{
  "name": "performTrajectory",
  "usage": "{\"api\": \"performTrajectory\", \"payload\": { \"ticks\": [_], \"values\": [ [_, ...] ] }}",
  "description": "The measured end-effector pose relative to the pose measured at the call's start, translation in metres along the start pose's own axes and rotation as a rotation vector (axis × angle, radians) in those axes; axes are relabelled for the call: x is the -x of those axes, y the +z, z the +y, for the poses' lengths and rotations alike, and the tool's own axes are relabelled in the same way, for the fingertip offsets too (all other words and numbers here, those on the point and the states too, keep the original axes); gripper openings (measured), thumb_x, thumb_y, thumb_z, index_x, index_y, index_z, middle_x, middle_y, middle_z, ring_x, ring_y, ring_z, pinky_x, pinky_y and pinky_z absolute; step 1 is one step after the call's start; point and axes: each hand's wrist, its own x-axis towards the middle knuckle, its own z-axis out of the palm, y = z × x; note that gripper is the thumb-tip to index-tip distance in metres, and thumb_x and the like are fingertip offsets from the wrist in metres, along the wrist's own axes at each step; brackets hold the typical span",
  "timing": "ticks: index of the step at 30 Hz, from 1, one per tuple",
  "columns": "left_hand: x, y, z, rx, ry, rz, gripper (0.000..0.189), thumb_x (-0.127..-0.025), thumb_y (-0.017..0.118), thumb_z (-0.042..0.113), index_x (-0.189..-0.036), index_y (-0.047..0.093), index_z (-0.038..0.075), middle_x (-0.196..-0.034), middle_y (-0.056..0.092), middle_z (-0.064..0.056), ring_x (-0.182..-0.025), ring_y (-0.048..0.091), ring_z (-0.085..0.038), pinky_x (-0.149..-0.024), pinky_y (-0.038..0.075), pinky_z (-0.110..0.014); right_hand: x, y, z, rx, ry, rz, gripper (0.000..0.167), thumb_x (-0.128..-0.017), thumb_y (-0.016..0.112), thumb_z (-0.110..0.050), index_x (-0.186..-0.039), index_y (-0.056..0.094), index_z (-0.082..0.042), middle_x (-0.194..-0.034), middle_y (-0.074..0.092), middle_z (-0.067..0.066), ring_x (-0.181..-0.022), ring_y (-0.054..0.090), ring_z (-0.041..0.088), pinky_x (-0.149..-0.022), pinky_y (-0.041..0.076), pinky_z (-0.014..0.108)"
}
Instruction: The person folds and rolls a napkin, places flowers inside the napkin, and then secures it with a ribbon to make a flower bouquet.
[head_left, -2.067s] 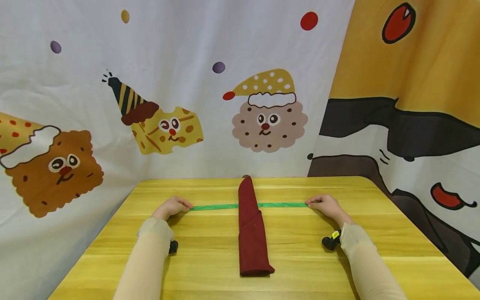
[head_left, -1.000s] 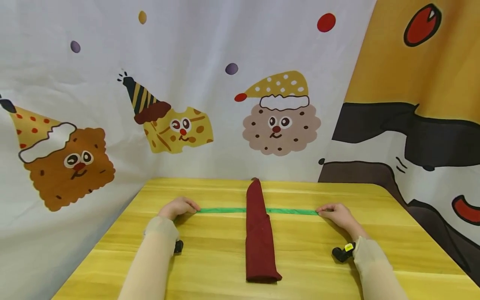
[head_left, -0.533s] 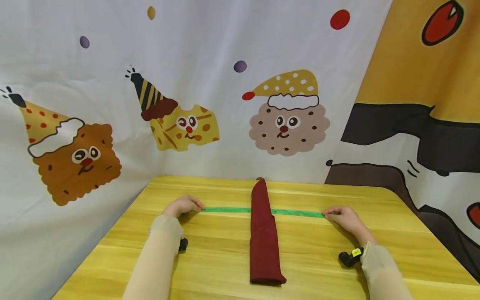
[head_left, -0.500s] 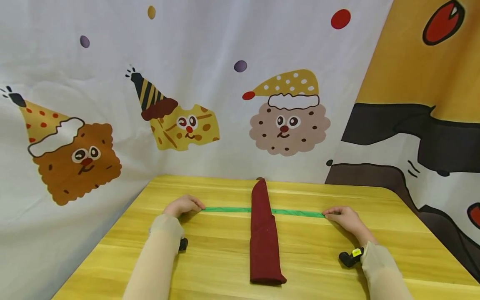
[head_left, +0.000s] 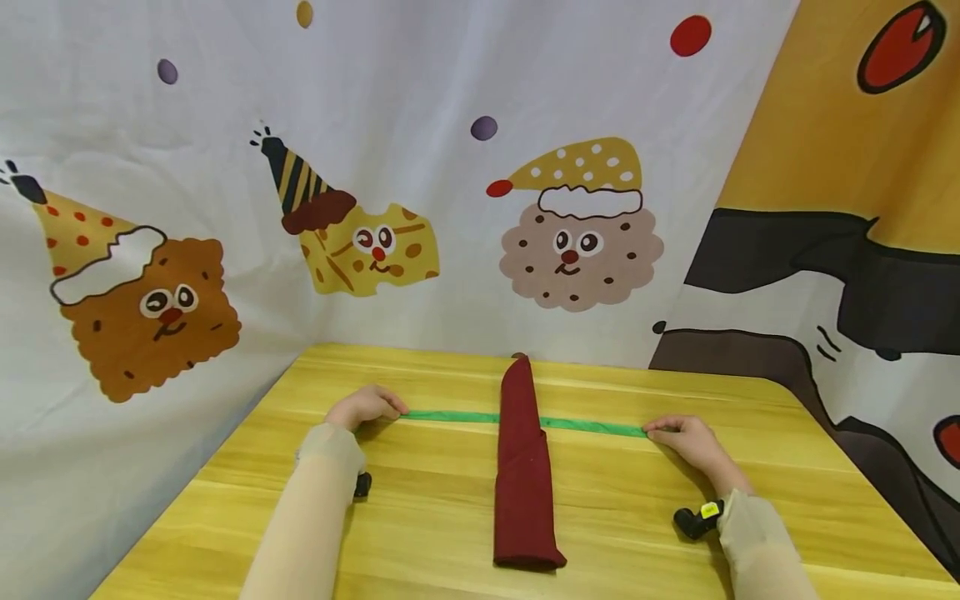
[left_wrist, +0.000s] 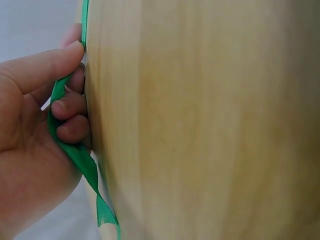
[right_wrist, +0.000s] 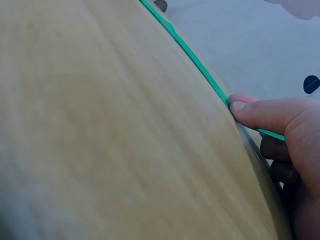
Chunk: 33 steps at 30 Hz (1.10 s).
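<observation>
A long, narrow bundle of folded dark red cloth [head_left: 525, 500] lies lengthwise on the table, tapering to a rounded tip at its far end. Crossing beneath its upper part is a green ribbon [head_left: 592, 427], stretched out to both sides; the stretch under the cloth is hidden. On the left, my left hand [head_left: 365, 406] pinches the ribbon between thumb and fingertips, and a loose tail [left_wrist: 82, 162] trails through the curled fingers in the left wrist view. My right hand [head_left: 692, 439] pinches the other side with thumb and forefinger, its remaining fingers curled below.
The wooden table [head_left: 420, 517] has its far edge against a white curtain [head_left: 420, 67] printed with cartoon snacks. A small dark round thing [head_left: 519, 357] shows just behind the cloth's tip. A black wrist camera [head_left: 697, 522] sits by the right sleeve.
The head view has turned, so everything sits further right in the frame. Both hands still pinch the ribbon, and hands, ribbon and cloth keep about the same places relative to each other.
</observation>
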Motion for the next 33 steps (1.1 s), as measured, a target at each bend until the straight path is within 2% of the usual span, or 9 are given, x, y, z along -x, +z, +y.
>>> {"api": "performTrajectory", "payload": {
  "ticks": [9, 14, 19, 23, 28, 33],
  "values": [
    [-0.003, -0.003, 0.005, -0.007, 0.003, -0.015, 0.018, -0.091, 0.059, 0.001, -0.105, 0.071, 0.000, -0.112, 0.062, -0.012, -0.099, 0.054, -0.025, -0.089, 0.043, -0.042, 0.000, 0.001, 0.003, -0.014, 0.001, 0.007, 0.026, -0.093, 0.067, -0.030, -0.105, 0.075, -0.009, -0.113, 0.068, 0.015, -0.110, 0.057, 0.037, -0.093, 0.040, 0.050],
    [0.000, -0.003, 0.004, -0.025, -0.002, -0.018, 0.017, -0.092, 0.059, 0.002, -0.104, 0.071, 0.000, -0.112, 0.062, -0.011, -0.097, 0.054, -0.025, -0.087, 0.044, -0.043, 0.001, 0.001, 0.002, -0.017, 0.014, -0.003, 0.025, -0.092, 0.067, -0.029, -0.105, 0.075, -0.010, -0.115, 0.067, 0.015, -0.110, 0.057, 0.036, -0.091, 0.040, 0.049],
    [-0.002, 0.001, 0.004, 0.004, -0.007, -0.027, 0.017, -0.092, 0.058, 0.001, -0.104, 0.070, 0.000, -0.111, 0.062, -0.012, -0.094, 0.054, -0.025, -0.085, 0.044, -0.042, 0.001, -0.003, 0.003, -0.011, 0.008, 0.001, 0.025, -0.092, 0.067, -0.031, -0.104, 0.075, -0.010, -0.115, 0.067, 0.015, -0.110, 0.057, 0.036, -0.092, 0.041, 0.050],
    [-0.007, 0.003, 0.003, 0.017, 0.002, -0.029, 0.018, -0.091, 0.058, 0.002, -0.104, 0.071, 0.000, -0.114, 0.061, -0.012, -0.100, 0.053, -0.025, -0.091, 0.041, -0.044, 0.002, -0.005, 0.005, -0.001, -0.009, 0.012, 0.024, -0.093, 0.067, -0.030, -0.104, 0.075, -0.010, -0.113, 0.067, 0.014, -0.110, 0.057, 0.036, -0.091, 0.041, 0.049],
    [-0.011, 0.003, 0.002, -0.004, 0.006, -0.035, 0.017, -0.090, 0.059, 0.002, -0.103, 0.071, 0.001, -0.113, 0.062, -0.011, -0.098, 0.054, -0.025, -0.091, 0.042, -0.044, 0.005, -0.004, 0.009, 0.013, -0.009, 0.011, 0.022, -0.092, 0.068, -0.028, -0.103, 0.076, -0.010, -0.112, 0.068, 0.013, -0.108, 0.058, 0.035, -0.089, 0.041, 0.046],
    [-0.009, -0.002, -0.004, -0.010, 0.005, -0.037, 0.017, -0.091, 0.060, 0.002, -0.103, 0.072, 0.002, -0.113, 0.063, -0.011, -0.098, 0.055, -0.024, -0.090, 0.043, -0.043, -0.001, 0.000, 0.004, 0.012, 0.013, 0.006, 0.026, -0.092, 0.068, -0.032, -0.105, 0.075, -0.011, -0.115, 0.067, 0.014, -0.108, 0.057, 0.034, -0.089, 0.041, 0.046]
  ]
}}
